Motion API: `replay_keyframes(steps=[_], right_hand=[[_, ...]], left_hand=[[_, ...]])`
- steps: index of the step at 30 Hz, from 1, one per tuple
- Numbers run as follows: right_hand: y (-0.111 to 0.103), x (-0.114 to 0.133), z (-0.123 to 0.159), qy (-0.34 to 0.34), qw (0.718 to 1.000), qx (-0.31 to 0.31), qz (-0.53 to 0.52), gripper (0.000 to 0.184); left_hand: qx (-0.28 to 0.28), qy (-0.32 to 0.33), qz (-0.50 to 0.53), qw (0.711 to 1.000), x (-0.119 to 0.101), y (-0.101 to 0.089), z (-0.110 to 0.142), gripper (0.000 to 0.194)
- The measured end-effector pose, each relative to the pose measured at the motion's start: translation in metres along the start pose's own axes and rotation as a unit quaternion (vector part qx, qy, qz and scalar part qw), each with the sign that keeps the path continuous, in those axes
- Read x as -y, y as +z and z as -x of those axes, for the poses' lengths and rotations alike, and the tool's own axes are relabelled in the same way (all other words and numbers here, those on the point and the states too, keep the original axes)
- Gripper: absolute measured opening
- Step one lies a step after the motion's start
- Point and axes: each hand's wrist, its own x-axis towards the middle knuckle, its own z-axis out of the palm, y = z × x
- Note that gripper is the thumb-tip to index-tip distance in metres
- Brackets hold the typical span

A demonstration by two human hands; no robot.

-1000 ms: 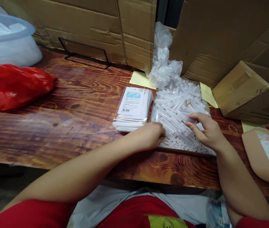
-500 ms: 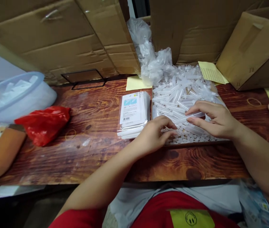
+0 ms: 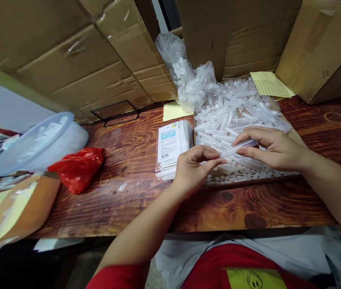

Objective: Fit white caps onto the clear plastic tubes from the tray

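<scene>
Between thumb and fingers, my right hand (image 3: 275, 148) pinches a clear, narrow plastic tube (image 3: 239, 148). My left hand (image 3: 192, 166) is closed in a pinch at the tube's left end; its fingertips cover that end, so any small part there is hidden. Both hands are over a shallow cardboard tray (image 3: 297, 138) heaped with similar clear tubes (image 3: 218, 120) and many small white pieces (image 3: 233, 176). Left of the tray, close to my left hand, is a stack of clear packets with printed white cards (image 3: 168, 142).
A red plastic bag (image 3: 78, 168) and a translucent blue basin (image 3: 37, 144) stand at the left, behind an open cardboard box (image 3: 37, 208). Crumpled clear bags (image 3: 194, 80), a yellow sticker sheet (image 3: 269, 85) and a cardboard box (image 3: 317, 56) are at the back. A black wire stand (image 3: 116, 114) leans by the cardboard wall.
My left fingers have closed and met the left end of the tube in my right hand. The view has shifted, so things on the left sit further right.
</scene>
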Motion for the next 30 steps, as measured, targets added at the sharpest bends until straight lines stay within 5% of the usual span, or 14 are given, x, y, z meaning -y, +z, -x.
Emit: replay_keyframes(steps=[3, 5, 9, 14, 22, 30], right_hand=[[0.005, -0.004, 0.000, 0.022, 0.999, -0.013, -0.029, 0.026], [0.007, -0.004, 0.000, 0.042, 0.997, -0.019, -0.062, 0.032], [0.015, 0.007, -0.001, 0.088, 0.983, -0.015, -0.160, 0.039], [0.036, 0.023, 0.004, 0.130, 0.958, -0.026, -0.254, 0.041], [0.056, 0.032, 0.014, 0.108, 0.960, -0.064, -0.249, 0.023], [0.057, 0.043, 0.018, 0.138, 0.936, -0.055, -0.320, 0.032]], left_hand=[[-0.016, 0.116, -0.051, 0.992, -0.002, -0.002, 0.003, 0.008], [-0.049, 0.128, -0.030, 0.990, -0.005, -0.001, 0.005, 0.012], [-0.120, -0.038, 0.143, 0.982, -0.010, 0.001, 0.003, 0.027], [-0.103, -0.213, 0.289, 0.928, -0.003, 0.001, -0.004, 0.045], [-0.079, -0.203, 0.247, 0.944, 0.000, 0.005, 0.003, 0.045], [-0.097, -0.198, 0.240, 0.946, -0.007, 0.013, 0.007, 0.044]])
